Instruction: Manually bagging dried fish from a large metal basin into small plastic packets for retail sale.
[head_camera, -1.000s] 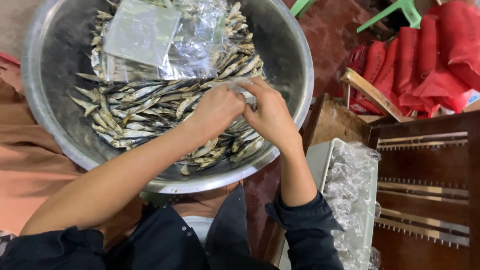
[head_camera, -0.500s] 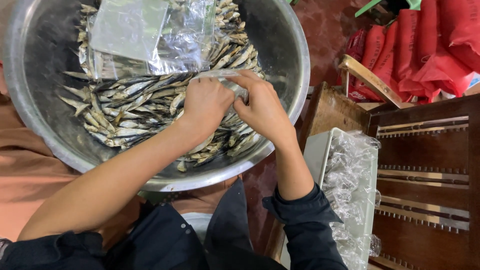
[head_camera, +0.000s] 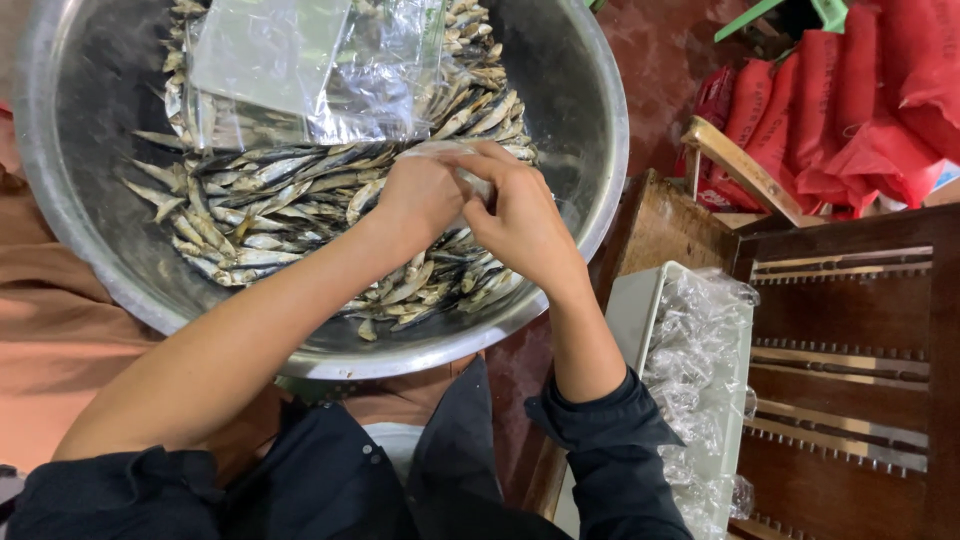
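Both hands meet over the middle of a big metal bowl (head_camera: 90, 250) heaped with small silvery dried fish (head_camera: 260, 215). The left hand (head_camera: 420, 195) and right hand (head_camera: 520, 220) have their fingers curled shut together on a small clear plastic bag (head_camera: 440, 150). More clear bags (head_camera: 300, 65) lie on the fish at the bowl's far side.

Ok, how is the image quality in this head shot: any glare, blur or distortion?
Head view: soft even light, sharp on both hands; glare on the clear plastic bags and the steel bowl rim; the bowl bulges from wide-angle distortion; what the left hand and right hand pinch is hidden.
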